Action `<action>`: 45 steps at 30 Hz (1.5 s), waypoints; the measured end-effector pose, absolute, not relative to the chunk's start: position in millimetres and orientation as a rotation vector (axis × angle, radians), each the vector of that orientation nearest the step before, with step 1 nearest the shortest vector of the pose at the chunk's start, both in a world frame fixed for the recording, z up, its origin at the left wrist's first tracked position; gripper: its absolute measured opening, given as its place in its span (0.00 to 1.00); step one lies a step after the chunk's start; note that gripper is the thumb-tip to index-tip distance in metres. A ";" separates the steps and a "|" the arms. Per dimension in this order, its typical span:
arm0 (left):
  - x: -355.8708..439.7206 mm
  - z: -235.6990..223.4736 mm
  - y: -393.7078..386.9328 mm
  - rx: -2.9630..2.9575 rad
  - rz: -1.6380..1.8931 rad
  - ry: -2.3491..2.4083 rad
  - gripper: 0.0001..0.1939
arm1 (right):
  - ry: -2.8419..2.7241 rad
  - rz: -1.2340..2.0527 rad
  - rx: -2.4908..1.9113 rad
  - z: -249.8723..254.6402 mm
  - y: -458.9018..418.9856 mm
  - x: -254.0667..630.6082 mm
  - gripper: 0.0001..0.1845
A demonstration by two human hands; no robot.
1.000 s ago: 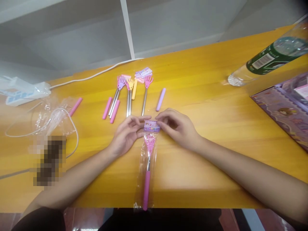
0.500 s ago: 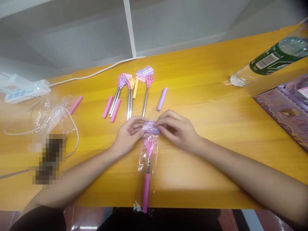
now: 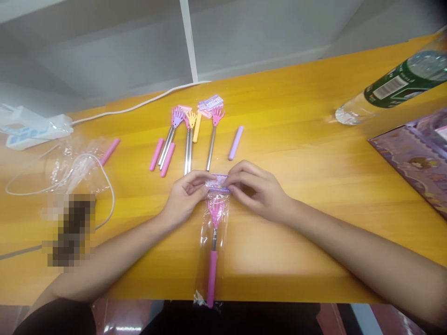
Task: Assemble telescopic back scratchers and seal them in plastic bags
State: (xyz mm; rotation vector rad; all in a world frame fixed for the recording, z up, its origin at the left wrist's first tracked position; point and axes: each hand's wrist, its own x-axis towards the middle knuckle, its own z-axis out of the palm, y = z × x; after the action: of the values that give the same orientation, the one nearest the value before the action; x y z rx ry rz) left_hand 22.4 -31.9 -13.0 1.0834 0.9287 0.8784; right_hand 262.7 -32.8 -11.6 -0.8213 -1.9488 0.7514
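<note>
A pink hand-shaped back scratcher [image 3: 213, 251] lies in a clear plastic bag on the yellow table [image 3: 300, 139], handle toward me. Its paper header card [image 3: 217, 183] sits at the far end of the bag. My left hand [image 3: 183, 197] pinches the card's left side. My right hand [image 3: 256, 188] pinches its right side. Both hands are closed on the card. Just beyond them lie several unwrapped scratchers [image 3: 188, 137] with pink, purple and yellow heads.
Loose header cards [image 3: 209, 103] lie behind the scratchers. Empty clear bags [image 3: 75, 165], a white cable [image 3: 108, 195] and a white pack [image 3: 31, 128] are at the left. A plastic bottle [image 3: 391, 86] and a purple box [image 3: 415, 163] are at the right.
Both hands have closed in tighter on the header card, and its top edge has folded down a little. The bagged scratcher has barely shifted.
</note>
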 end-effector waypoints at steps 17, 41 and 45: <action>32.9 -0.1 -39.2 1.149 0.889 1.069 0.17 | -1.703 1.141 -1.142 -9.7 -43.4 248.5 0.17; 26.7 -13.1 -33.1 1.018 1.033 1.076 0.25 | -1.630 1.478 -1.011 -11.7 -25.2 269.2 0.11; 25.4 -17.1 -29.6 0.983 1.129 1.064 0.07 | -1.886 1.248 -1.066 -1.2 -29.6 267.2 0.14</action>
State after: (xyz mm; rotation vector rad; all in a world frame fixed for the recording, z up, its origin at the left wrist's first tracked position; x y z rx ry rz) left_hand 25.4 -29.6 -17.1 0.9826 1.0640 1.1294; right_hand 267.2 -29.6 -1.2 -1.0662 -1.8857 1.2481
